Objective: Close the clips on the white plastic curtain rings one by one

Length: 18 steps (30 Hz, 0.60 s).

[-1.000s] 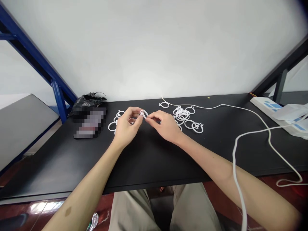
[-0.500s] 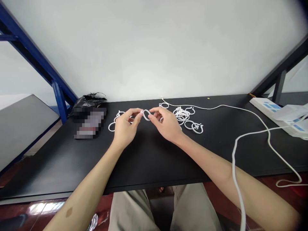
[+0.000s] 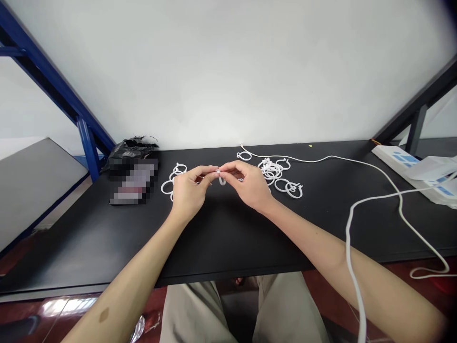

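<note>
Between my two hands, above the black table, is a white plastic ring [image 3: 222, 181], most of it covered by fingers. My left hand [image 3: 191, 188] pinches it from the left with thumb and forefinger. From the right, my right hand [image 3: 248, 186] grips it the same way, and the fingertips of both hands nearly meet at its top. Behind my left hand lie several white rings [image 3: 167, 186] with small knobs, partly hidden. Beyond my right hand is a tangled pile of similar rings [image 3: 270, 170]. One single ring [image 3: 244, 156] lies near the wall.
A black plastic bag [image 3: 130, 150] and a blurred-out flat object [image 3: 134, 183] lie at the left. A white cord [image 3: 332, 157] runs across the right side, looping over my right forearm. White and blue packages [image 3: 407, 162] lie far right. Blue frame bars [image 3: 89, 147] rise at left.
My hands have drawn together, the right one moving slightly left. The ring between them has turned, so less of its loop shows now.
</note>
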Available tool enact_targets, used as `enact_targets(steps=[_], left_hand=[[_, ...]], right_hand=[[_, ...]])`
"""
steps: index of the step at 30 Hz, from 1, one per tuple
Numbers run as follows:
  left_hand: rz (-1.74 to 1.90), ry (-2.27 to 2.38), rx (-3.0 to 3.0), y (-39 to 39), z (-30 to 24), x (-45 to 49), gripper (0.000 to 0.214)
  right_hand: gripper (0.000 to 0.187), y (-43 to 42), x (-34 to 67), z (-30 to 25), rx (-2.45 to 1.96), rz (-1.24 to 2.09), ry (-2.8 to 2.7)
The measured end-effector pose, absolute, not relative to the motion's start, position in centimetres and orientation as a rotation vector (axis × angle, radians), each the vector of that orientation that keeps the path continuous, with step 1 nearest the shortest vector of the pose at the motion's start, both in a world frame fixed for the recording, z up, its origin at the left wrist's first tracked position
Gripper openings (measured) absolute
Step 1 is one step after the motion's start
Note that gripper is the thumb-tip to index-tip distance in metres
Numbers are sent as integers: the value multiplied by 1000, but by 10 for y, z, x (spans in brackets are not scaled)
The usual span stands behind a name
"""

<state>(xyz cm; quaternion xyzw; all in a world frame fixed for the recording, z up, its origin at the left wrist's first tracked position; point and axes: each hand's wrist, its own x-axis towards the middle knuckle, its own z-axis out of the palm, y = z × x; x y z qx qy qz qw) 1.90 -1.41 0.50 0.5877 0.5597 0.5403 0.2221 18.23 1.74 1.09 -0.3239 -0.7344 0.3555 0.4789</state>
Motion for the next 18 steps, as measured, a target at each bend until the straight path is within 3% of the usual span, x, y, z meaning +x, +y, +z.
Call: enact_targets(steps=[18], left_hand=[[1403,1672,1866,-17,3,26,15]], right_hand=[[12,15,179,6,-853,924,-1764]])
